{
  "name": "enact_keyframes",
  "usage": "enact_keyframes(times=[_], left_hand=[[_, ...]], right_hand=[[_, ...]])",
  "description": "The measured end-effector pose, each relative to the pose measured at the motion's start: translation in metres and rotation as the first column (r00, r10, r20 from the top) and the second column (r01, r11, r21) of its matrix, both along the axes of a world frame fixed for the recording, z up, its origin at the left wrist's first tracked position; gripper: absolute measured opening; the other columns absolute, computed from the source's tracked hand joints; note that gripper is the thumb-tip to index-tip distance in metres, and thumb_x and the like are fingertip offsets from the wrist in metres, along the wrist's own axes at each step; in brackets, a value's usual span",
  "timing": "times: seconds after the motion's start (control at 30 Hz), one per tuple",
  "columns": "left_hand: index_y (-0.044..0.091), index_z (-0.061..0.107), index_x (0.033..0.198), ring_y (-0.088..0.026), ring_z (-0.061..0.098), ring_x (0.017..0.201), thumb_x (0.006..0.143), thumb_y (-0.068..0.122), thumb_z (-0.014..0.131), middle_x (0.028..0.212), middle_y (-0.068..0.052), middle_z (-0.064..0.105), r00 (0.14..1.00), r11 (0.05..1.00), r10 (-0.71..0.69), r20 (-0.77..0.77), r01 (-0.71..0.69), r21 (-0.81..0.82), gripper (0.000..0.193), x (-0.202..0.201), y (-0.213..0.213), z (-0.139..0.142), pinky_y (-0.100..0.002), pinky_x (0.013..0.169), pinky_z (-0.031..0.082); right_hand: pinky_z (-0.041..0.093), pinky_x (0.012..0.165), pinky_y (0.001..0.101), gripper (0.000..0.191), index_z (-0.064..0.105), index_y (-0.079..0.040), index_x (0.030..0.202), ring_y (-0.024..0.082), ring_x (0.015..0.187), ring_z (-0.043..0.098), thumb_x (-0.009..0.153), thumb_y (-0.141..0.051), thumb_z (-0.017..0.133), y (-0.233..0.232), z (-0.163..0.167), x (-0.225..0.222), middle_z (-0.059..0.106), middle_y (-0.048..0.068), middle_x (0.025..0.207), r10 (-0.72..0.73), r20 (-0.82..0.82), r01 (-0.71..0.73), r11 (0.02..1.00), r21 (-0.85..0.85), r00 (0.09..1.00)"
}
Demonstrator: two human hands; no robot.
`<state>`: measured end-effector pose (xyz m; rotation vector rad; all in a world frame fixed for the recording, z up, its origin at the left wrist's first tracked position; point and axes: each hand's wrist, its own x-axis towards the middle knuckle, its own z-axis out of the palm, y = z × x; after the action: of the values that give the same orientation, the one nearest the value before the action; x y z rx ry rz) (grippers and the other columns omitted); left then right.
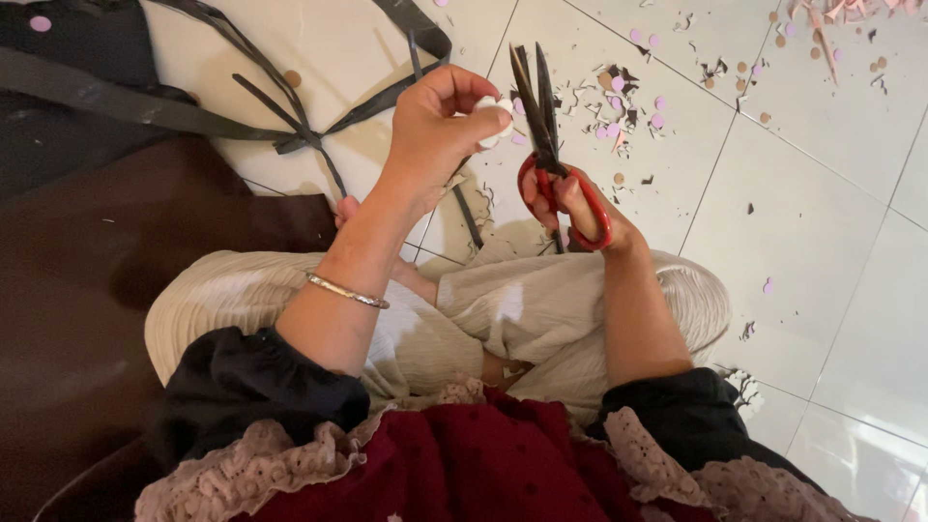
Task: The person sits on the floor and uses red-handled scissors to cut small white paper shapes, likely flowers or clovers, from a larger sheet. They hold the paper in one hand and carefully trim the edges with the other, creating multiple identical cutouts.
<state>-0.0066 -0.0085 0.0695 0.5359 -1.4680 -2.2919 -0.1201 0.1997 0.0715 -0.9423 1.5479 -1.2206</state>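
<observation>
My left hand (440,121) is raised in front of me and pinches a small white scrap (495,118) between thumb and fingers. My right hand (570,198) grips red-handled scissors (551,145), fingers through the loops. The dark blades point away from me and stand slightly apart, right beside the white scrap. A silver bangle (346,291) circles my left wrist. I sit cross-legged in cream trousers (541,309) on a white tiled floor (802,232).
Small pink, tan and dark cut bits (628,92) litter the tiles ahead and to the right. Long dark strips (290,126) lie on the floor at upper left. Dark brown cloth (87,280) covers the floor to my left.
</observation>
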Motion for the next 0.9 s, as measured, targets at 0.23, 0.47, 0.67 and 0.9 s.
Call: enact_keyframes(times=[0.23,0.47,0.67,0.9], left_hand=[[0.004,0.070,0.107,-0.009,0.065,0.071,0.086,0.009,0.077,0.085,-0.002,0.070,0.999,0.980,-0.025,0.020,0.020,0.199,0.023,0.002,-0.006,0.009,-0.021,0.061,0.050],[0.004,0.066,0.117,-0.007,0.061,0.072,0.088,0.006,0.080,0.087,-0.001,0.069,0.997,0.986,0.014,-0.074,-0.001,0.164,0.032,0.003,-0.010,0.008,-0.021,0.063,0.050],[0.002,0.064,0.118,-0.007,0.066,0.081,0.087,0.004,0.082,0.095,-0.003,0.073,0.995,0.986,-0.007,-0.100,0.024,0.167,0.036,0.003,-0.015,0.008,-0.022,0.071,0.054],[0.000,0.065,0.116,-0.008,0.068,0.080,0.085,0.003,0.083,0.093,-0.004,0.074,0.989,0.996,-0.043,-0.139,0.054,0.075,0.036,0.006,-0.022,0.013,-0.023,0.071,0.056]], right_hand=[[0.036,0.057,0.0237,0.084,0.057,-0.007,0.094,0.008,0.057,0.044,0.084,-0.091,0.049,0.001,-0.006,0.000,0.046,-0.004,0.063,-0.008,-0.093,0.009,1.000,0.007,0.996],[0.036,0.050,0.0241,0.083,0.060,-0.006,0.087,0.006,0.054,0.042,0.080,-0.088,0.058,0.002,-0.008,0.002,0.044,-0.006,0.063,-0.069,-0.083,0.074,0.996,0.057,0.994],[0.034,0.050,0.0223,0.076,0.059,-0.004,0.084,0.005,0.055,0.041,0.082,-0.080,0.064,0.005,-0.009,0.004,0.048,-0.003,0.073,-0.081,-0.012,0.082,0.995,0.049,0.997],[0.036,0.051,0.0218,0.066,0.058,-0.004,0.082,0.005,0.054,0.042,0.084,-0.070,0.067,0.007,-0.004,0.003,0.050,-0.002,0.075,-0.071,0.019,0.070,0.996,0.054,0.997]])
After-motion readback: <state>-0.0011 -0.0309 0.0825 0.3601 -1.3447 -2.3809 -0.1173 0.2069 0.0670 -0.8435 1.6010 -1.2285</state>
